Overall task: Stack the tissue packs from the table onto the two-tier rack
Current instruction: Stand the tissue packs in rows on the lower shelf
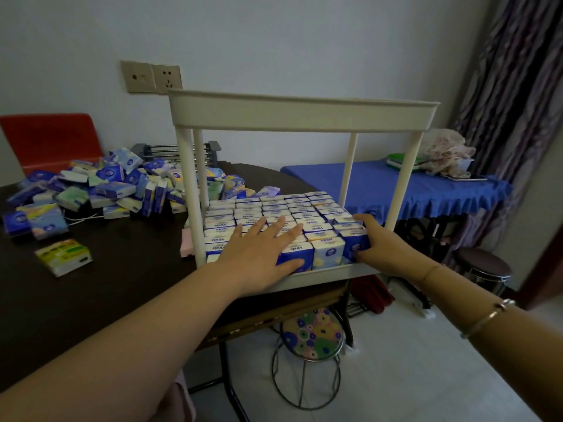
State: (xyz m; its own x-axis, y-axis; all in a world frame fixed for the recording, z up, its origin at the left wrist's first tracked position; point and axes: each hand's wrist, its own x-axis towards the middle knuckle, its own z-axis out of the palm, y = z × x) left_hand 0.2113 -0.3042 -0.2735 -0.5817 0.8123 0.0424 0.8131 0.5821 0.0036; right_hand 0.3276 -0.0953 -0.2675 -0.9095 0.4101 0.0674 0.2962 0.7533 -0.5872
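Head view: tissue packs [274, 214] stand upright in tight rows across the lower tier of the white two-tier rack [301, 112], filling it from front rim to back. The rack sits at the right edge of the dark table [128, 269], its front corner hanging slightly over. Left hand [262, 254] lies flat on top of the front rows, fingers straight and spread, thumb down the face of a blue front pack, gripping nothing. Right hand [380, 248] is at the tier's front right corner, fingers curled over the top and thumb on the face of the end pack [355, 246], pinching it in place. The upper tier's inside cannot be seen from this angle.

Over at the table's far left, a loose heap of tissue packs [115, 184] in blue, green and yellow wrappers is piled up. A yellow-green pack [64, 257] lies alone nearer the front edge. A red chair back [51, 138] rises behind the heap, wall sockets [151, 77] above it. A floral stool [310, 333] stands on the floor under the table's right edge, with a blue-covered table [396, 184] and a curtain [511, 86] beyond.
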